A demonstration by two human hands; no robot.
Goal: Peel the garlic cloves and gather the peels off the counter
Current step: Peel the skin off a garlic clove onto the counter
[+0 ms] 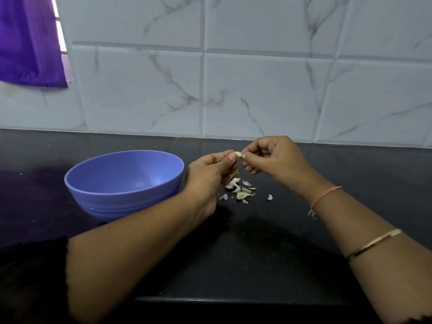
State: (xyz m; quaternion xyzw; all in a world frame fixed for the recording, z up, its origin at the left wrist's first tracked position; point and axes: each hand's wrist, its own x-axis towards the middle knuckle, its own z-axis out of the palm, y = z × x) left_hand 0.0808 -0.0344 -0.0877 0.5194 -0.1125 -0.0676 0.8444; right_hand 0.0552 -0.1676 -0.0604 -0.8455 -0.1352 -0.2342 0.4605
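A small pale garlic clove (237, 154) is pinched between the fingertips of both hands, held above the black counter (257, 242). My left hand (210, 174) grips it from the left with thumb and forefinger, and something pale also shows under its palm. My right hand (271, 157) pinches the clove's right end. Directly below the hands lies a small heap of garlic peels (240, 190), with one stray peel (270, 197) lying apart to the right.
A blue plastic bowl (93, 183) stands on the counter just left of my left hand; its inside looks empty. A marbled tile wall rises behind the counter. A purple cloth (28, 40) hangs at the top left. The counter's front edge runs near the bottom.
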